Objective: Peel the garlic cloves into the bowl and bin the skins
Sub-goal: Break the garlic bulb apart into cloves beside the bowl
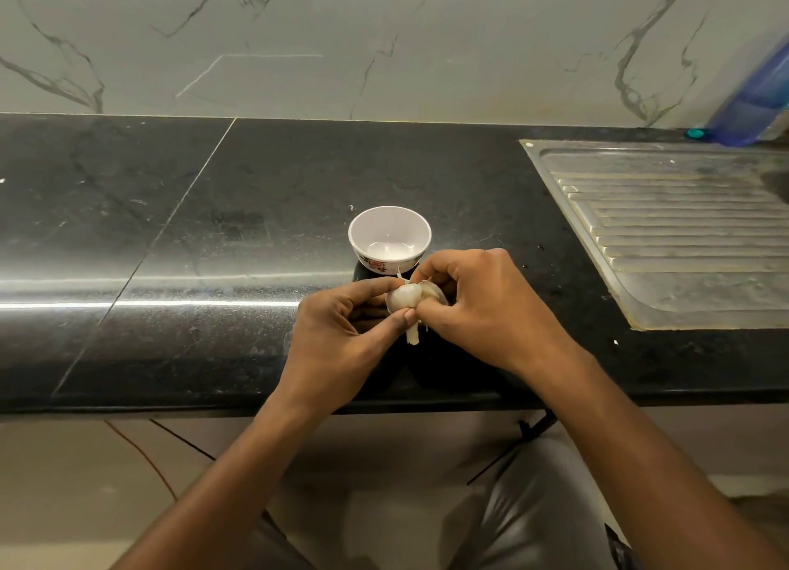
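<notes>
Closest to the camera are the person's grey trousers (pixel 533 518), and two bare arms reach forward from the bottom. On the left, under the edge of the tabletop (pixel 213 249), thin wires (pixel 141 454) hang above a pale floor (pixel 64 484).

Both hands meet above the front part of the black, shiny tabletop. The left hand (pixel 341 334) has its thumb and fingers curled round the garlic (pixel 405 298) and pinches it from the left. The right hand (pixel 482 309) is curled too, and its fingertips pinch the garlic from the right. The garlic is white and sits between the two hands, held up off the tabletop. A short stalk (pixel 412 334) pokes down from it. A bit of thin skin (pixel 435 290) curls away on its right side, by the right hand's fingers.

Just behind the hands stands a small white bowl (pixel 351 236) with a flower picture on its side. It stands upright on the tabletop, and there is nothing in it.

Farther back on the right is a metal draining board (pixel 683 236) with ridges. Behind it, in the corner, is a blurry blue thing (pixel 755 99). At the very back is a pale wall (pixel 384 35) with dark marble lines.
</notes>
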{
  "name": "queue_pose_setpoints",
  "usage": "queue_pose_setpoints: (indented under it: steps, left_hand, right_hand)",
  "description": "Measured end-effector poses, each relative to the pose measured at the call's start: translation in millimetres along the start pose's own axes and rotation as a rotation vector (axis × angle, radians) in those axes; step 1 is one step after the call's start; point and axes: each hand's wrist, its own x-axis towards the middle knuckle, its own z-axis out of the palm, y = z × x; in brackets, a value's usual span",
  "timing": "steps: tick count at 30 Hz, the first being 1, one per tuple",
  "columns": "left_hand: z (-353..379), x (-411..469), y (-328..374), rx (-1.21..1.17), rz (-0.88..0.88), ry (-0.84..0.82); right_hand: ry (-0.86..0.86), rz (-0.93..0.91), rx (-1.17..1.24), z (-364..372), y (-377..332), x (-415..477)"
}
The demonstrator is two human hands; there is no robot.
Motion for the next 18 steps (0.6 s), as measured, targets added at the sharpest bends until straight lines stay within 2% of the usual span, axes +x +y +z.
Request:
queue_pose_setpoints:
  steps: [7,18]
  left_hand:
    - [-1.1,2.5,-3.2,0.021,-0.032,0.018]
    - [0.5,2.1,-1.7,0.027,-0.045,0.012]
  right_hand:
    - [-0.019,0.029,0.186,-10.9,3.2,-0.2]
    - [-0.041,0.038,0.202,-15.4,9.4,-0.1]
